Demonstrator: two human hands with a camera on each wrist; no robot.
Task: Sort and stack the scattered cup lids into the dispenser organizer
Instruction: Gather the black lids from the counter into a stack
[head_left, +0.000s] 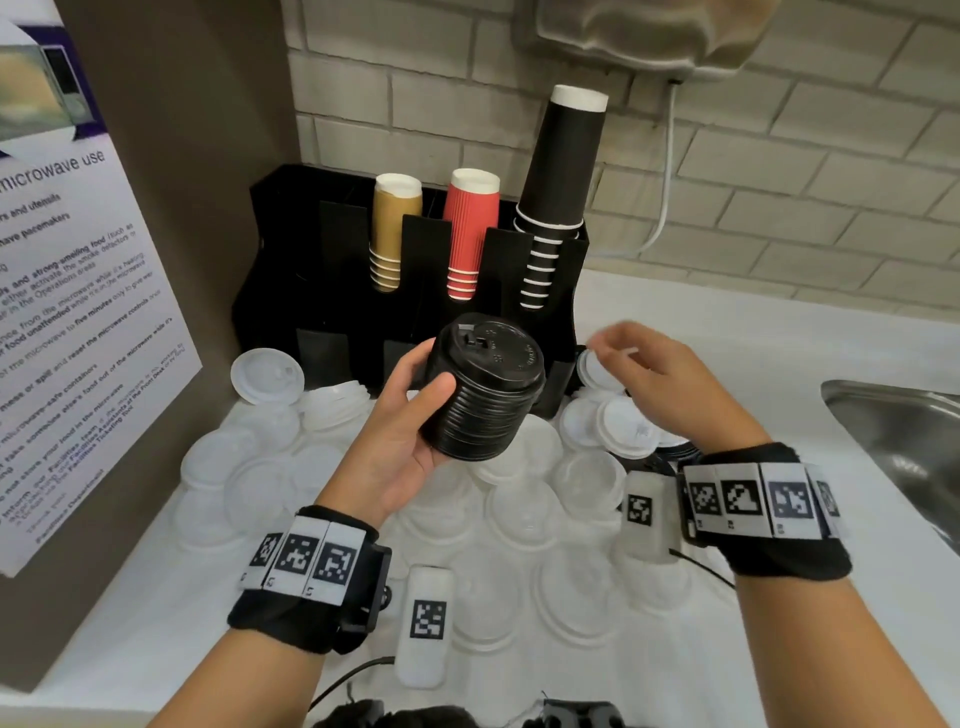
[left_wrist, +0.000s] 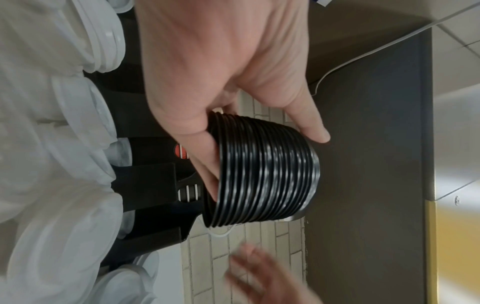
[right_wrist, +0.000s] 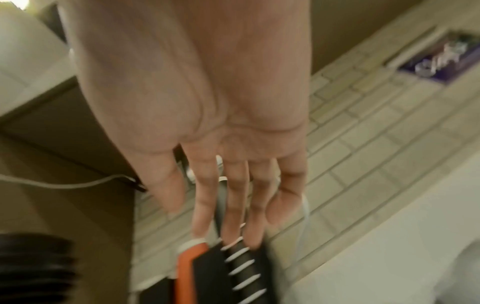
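My left hand (head_left: 415, 410) grips a tall stack of black cup lids (head_left: 485, 387), held tilted in the air just in front of the black dispenser organizer (head_left: 311, 291); the left wrist view shows thumb and fingers wrapped round the black stack (left_wrist: 265, 172). My right hand (head_left: 644, 374) hovers to the right of the stack with straight, relaxed fingers (right_wrist: 233, 205) and holds nothing; it is motion-blurred. Many white and clear lids (head_left: 519, 509) lie scattered on the counter below both hands. White flat lids (head_left: 618, 426) lie beneath the right hand.
The organizer holds stacks of gold cups (head_left: 392, 228), red cups (head_left: 467, 234) and black cups (head_left: 558, 197). A notice board (head_left: 78, 312) stands at the left, a metal sink (head_left: 904, 441) at the right. A brick wall with a white cable (head_left: 667, 171) is behind.
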